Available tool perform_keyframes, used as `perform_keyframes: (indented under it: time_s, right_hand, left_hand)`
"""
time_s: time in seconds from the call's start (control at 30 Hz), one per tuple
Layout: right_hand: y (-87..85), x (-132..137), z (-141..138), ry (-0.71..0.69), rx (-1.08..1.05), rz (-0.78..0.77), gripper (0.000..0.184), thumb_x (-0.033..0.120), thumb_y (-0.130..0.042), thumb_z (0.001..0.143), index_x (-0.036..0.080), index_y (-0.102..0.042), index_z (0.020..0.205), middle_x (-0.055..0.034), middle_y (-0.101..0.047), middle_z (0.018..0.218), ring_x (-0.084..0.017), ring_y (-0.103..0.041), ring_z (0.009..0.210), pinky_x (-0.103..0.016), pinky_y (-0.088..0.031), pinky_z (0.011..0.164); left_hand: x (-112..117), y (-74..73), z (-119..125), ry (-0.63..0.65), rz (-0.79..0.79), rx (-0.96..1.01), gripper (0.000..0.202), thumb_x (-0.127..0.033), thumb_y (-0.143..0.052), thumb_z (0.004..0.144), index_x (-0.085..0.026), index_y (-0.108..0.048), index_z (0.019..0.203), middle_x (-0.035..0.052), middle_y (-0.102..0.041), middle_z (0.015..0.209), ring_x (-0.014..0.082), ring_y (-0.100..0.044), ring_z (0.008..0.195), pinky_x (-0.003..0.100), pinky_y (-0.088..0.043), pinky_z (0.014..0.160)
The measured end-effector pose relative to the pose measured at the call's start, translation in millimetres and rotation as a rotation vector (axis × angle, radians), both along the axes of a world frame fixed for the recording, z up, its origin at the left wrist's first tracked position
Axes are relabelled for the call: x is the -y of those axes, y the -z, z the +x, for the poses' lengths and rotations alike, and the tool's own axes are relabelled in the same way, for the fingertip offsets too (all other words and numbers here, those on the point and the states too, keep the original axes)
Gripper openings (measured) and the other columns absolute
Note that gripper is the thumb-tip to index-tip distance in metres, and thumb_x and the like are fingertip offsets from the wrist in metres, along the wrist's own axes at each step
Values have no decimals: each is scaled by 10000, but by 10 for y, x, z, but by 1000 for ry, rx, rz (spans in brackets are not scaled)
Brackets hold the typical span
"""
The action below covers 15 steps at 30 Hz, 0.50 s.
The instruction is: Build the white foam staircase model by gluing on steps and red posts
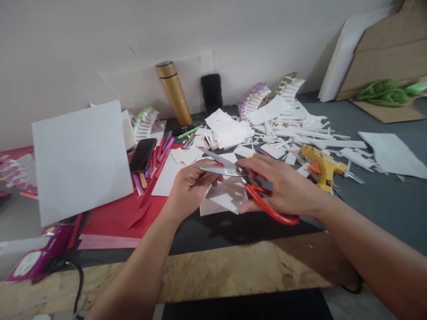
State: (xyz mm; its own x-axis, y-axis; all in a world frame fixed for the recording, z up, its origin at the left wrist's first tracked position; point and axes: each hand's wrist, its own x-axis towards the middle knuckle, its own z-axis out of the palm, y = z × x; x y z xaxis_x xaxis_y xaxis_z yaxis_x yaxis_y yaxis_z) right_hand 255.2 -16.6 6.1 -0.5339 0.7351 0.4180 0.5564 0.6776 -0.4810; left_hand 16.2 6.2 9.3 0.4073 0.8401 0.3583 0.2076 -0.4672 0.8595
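My right hand (282, 184) reaches in from the lower right, forearm angled across the wooden board edge, wrist bent a little inward. Its fingers are curled closed through the red handles of the scissors (248, 184), thumb on top near the pivot. The blades stand apart, pointing left and slightly away from me, their tips over the scattered white offcuts.

My left hand (191, 186) comes up from the lower left, forearm rising steeply, wrist cocked back. Its fingers are pinched together on a piece of white foam board (225, 200), with the thumb lying along the top just under the lower blade. The foam board piece hangs between both hands, just below the blades and touching my left fingers; whether the blades already bite its edge I cannot tell.

Around them the dark surface (376, 200) carries a heap of white strips (293, 133), a yellow glue gun (323, 166) just beyond my right hand, red paper (120, 213) and coloured pens near my left, a black phone (143, 154), a large white sheet (82, 160) standing to the left, and a gold flask (173, 91) against the wall.
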Motion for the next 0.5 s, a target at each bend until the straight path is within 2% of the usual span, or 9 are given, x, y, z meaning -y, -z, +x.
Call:
perform_keyframes:
  time_s: [0.13, 0.33, 0.5]
  right_hand:
    - [3, -1, -13, -3, -8, 6, 767, 666, -748, 763, 99, -600, 1258, -88, -632, 977, -187, -573, 832, -292, -460, 740]
    - [16, 4, -41, 5, -43, 25, 578, 560, -677, 891, 79, -650, 1210, -41, -584, 821, -147, -540, 704, -254, -414, 628]
    - [39, 18, -40, 29, -60, 33, 571, 530, -701, 884, 70, -677, 1222, -27, -583, 771, -140, -534, 679, -244, -404, 609]
  left_hand:
    - [-7, -2, 6, -17, 6, -15, 227, -179, -579, 931, -165, -650, 716, 12, -637, 730, 109, -578, 650, 232, -437, 603]
    - [-21, 55, -18, -63, -37, -22, 239, -226, -583, 934, -166, -683, 724, 19, -639, 707, 122, -588, 666, 242, -438, 620]
    - [-26, 80, -28, -88, -85, -37, 255, -278, -589, 927, -167, -696, 724, 25, -638, 683, 126, -562, 623, 252, -415, 585]
